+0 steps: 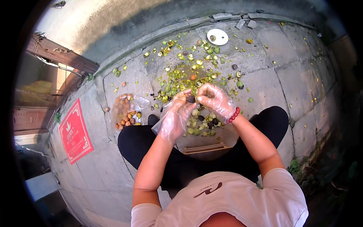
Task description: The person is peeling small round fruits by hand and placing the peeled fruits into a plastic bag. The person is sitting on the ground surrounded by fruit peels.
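Note:
Both my hands wear clear plastic gloves and meet in front of my knees. My left hand (176,115) grips a dark, blackened walnut (191,99) between thumb and fingers. Right beside it, my right hand (217,101) is curled in a pinch, its fingertips close to the nut; whether anything is between them is hidden. A red bead bracelet (234,114) circles my right wrist. Below and beyond the hands, green and yellowish walnut husks (196,123) lie scattered with a few dark pieces. One orange-brown ball-shaped thing (193,77) sits among the husks.
Left of my knee, a clear plastic bag (140,104) lies with several tan walnuts (126,120). A white plate (223,37) with small bits on it stands by the far wall. A red printed sheet (75,132) lies at left. Wooden slats (204,148) show between my legs.

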Available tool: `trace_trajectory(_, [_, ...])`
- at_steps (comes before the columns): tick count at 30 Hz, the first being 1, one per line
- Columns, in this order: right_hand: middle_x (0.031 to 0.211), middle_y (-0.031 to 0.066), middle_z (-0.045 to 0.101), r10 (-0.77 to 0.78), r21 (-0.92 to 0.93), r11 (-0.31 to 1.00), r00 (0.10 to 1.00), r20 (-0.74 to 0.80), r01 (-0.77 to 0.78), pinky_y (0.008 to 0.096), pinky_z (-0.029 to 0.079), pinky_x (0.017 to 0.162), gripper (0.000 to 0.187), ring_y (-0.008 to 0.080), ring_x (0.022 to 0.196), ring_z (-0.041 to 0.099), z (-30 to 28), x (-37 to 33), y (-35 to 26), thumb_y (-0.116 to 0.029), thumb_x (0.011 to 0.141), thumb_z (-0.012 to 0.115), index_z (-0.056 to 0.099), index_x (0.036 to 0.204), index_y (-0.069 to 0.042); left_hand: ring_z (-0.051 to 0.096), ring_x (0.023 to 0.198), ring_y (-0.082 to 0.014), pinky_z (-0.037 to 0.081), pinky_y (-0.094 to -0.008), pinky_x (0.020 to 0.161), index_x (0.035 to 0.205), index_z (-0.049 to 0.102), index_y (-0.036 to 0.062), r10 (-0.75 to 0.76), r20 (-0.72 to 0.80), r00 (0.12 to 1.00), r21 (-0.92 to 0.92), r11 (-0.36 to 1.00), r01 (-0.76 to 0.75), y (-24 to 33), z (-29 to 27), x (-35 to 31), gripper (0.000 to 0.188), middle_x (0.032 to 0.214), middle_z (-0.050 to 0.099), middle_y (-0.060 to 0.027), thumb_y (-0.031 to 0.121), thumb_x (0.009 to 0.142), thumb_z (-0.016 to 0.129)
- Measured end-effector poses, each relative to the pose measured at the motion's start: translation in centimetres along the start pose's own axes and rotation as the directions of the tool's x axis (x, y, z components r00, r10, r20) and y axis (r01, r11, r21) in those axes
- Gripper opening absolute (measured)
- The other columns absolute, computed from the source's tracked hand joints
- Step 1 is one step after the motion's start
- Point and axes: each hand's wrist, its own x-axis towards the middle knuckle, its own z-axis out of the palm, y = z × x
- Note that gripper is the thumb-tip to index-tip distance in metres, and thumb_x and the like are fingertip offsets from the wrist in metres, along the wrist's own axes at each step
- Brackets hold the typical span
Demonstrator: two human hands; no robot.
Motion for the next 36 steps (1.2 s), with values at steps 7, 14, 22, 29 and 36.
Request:
trace_trajectory(7, [0.087, -0.0029, 0.055, 0.042, 0.352, 0.936, 0.999, -0.03, -0.028, 0.0212, 0.037, 0.053, 0.012, 0.0051, 0.062, 0.044, 0.1, -0.5, -0.7, -0.02, 0.094, 0.063, 0.057, 0.099, -0.01, 0.055, 0.088, -0.0139, 0.051, -0.0263, 0.084, 0.124, 0.054, 0.0044, 0.044, -0.079, 0.996, 0.037, 0.998, -0.041, -0.1, -0.4, 0.1, 0.031, 0.1, 0.056, -0.0035, 0.023, 0.1, 0.056])
trace_trajectory(14, [0.102, 0.0043, 0.06, -0.338, -0.552, 0.796, 0.939, -0.063, 0.25, 0.0246, 0.045, 0.062, 0.025, 0.0106, 0.068, 0.053, 0.0, 0.1, -2.0, -0.019, 0.087, 0.071, 0.066, 0.108, -0.006, 0.054, 0.079, -0.0125, 0.046, -0.026, 0.071, 0.113, 0.056, 0.011, -0.045, -0.062, 0.997, 0.056, 0.997, 0.048, 0.3, -1.5, 0.2, 0.032, 0.092, 0.054, -0.0004, 0.04, 0.099, 0.057])
trace_trajectory(22, [0.102, 0.012, 0.065, -0.643, -0.701, 0.324, 0.692, 0.329, 0.635, 0.0355, 0.054, 0.071, 0.026, 0.0275, 0.087, 0.065, 1.9, -0.2, -1.0, -0.01, 0.081, 0.073, 0.067, 0.106, -0.006, 0.057, 0.081, -0.0094, 0.047, -0.027, 0.074, 0.108, 0.055, 0.0153, -0.119, -0.169, 0.979, 0.161, 0.976, 0.146, -0.3, -0.1, -0.4, 0.03, 0.093, 0.06, 0.0019, 0.044, 0.098, 0.056])
trace_trajectory(29, [0.092, 0.0088, 0.065, -0.639, -0.728, 0.261, 0.679, 0.362, 0.634, 0.0359, 0.055, 0.068, 0.017, 0.0273, 0.083, 0.065, 1.7, -0.2, -0.5, -0.005, 0.08, 0.07, 0.067, 0.097, -0.005, 0.056, 0.083, -0.0082, 0.047, -0.0261, 0.073, 0.109, 0.054, 0.0172, -0.157, -0.231, 0.96, 0.222, 0.952, 0.209, -0.5, -0.7, -0.6, 0.029, 0.094, 0.058, 0.0045, 0.044, 0.097, 0.058])
trace_trajectory(36, [0.091, 0.0036, 0.063, -0.631, -0.843, 0.343, 0.766, 0.12, 0.414, 0.0349, 0.055, 0.062, 0.013, 0.0241, 0.081, 0.064, 2.0, -0.4, -1.6, -0.003, 0.075, 0.068, 0.063, 0.087, -0.008, 0.054, 0.077, -0.0089, 0.049, -0.0262, 0.069, 0.11, 0.061, 0.0124, -0.211, -0.196, 0.958, 0.161, 0.957, 0.243, -0.8, -0.8, -1.0, 0.035, 0.091, 0.058, 0.0022, 0.044, 0.101, 0.05])
